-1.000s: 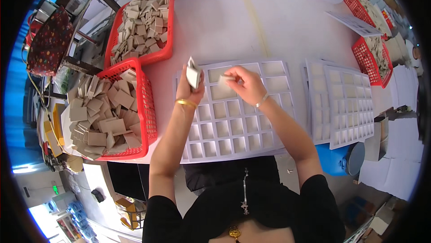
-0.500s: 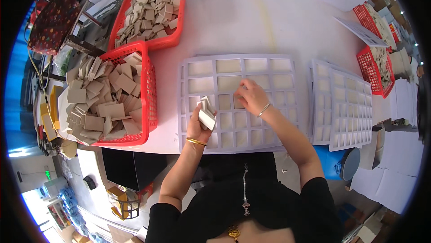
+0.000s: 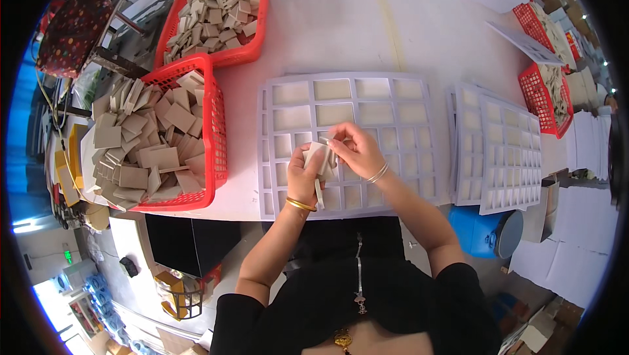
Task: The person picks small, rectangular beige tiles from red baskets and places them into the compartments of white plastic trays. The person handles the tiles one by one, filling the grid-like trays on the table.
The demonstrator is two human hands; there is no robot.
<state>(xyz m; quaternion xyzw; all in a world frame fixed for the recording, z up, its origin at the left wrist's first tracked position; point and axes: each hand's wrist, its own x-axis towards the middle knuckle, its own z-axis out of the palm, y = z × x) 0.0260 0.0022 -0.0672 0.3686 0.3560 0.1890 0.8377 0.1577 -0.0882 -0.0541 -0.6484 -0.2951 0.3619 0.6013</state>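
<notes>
Tiles [image 3: 159,157] crowd the near red basket [image 3: 213,138] on the left, piled past its rim, with a second red basket [image 3: 260,17] behind it, cut off by the top edge of the view. Moving right, here's the left hand [image 3: 303,179], yellow bangle [image 3: 301,204] at the wrist, curled around a small handful of pale tiles [image 3: 318,156]: thumb across the front, one tile sticking out edge-on below, near the wrist. How many it's holding, I can't tell; they overlap, and the fingers behind are mostly out of sight. Right up against it comes the right hand [image 3: 360,154], silver bangle [image 3: 379,173] on that wrist, thumb and fingertips drawn in close at the top edge of the handful. Has it got a piece pinched? Too small to call; the other fingers fold in toward the palm.

Both hands are over the white frame [image 3: 428,125], covering several of its middle compartments, so what lies in those is hidden. Another layer peeks out beneath its left edge. On to the right, more white frames [image 3: 483,158] overlap one another. Farther over, a leaning frame [image 3: 524,43] partly hides two red baskets, and below, the table's edge cuts across a blue drum [image 3: 473,230].
</notes>
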